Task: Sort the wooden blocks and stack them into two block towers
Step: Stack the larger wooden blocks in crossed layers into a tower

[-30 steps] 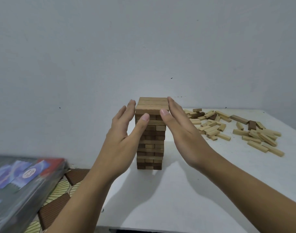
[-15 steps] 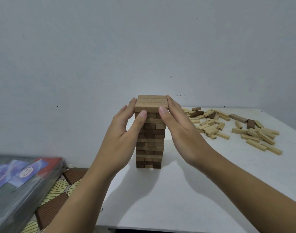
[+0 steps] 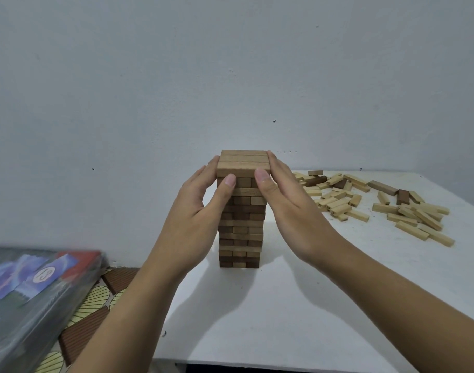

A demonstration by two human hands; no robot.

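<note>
A tall tower of wooden blocks (image 3: 241, 230) stands on the white table (image 3: 284, 319), with mixed mid-brown and dark layers and three lighter blocks across the top. My left hand (image 3: 195, 219) presses the tower's upper left side, thumb on the front face. My right hand (image 3: 289, 211) lies flat along the upper right side, its thumb also on the front. Loose pale blocks (image 3: 338, 203) are scattered at the right back of the table, with a few dark blocks (image 3: 402, 196) among them.
More pale blocks (image 3: 419, 222) lie toward the table's right edge. A plastic-wrapped box (image 3: 28, 292) sits low at the left, beyond the table's edge, over a patterned floor mat (image 3: 95, 300). A bare wall rises right behind the table.
Both hands have closed in on the tower's top from either side, and the thumbs now rest on its front face. The tower stands as before.
</note>
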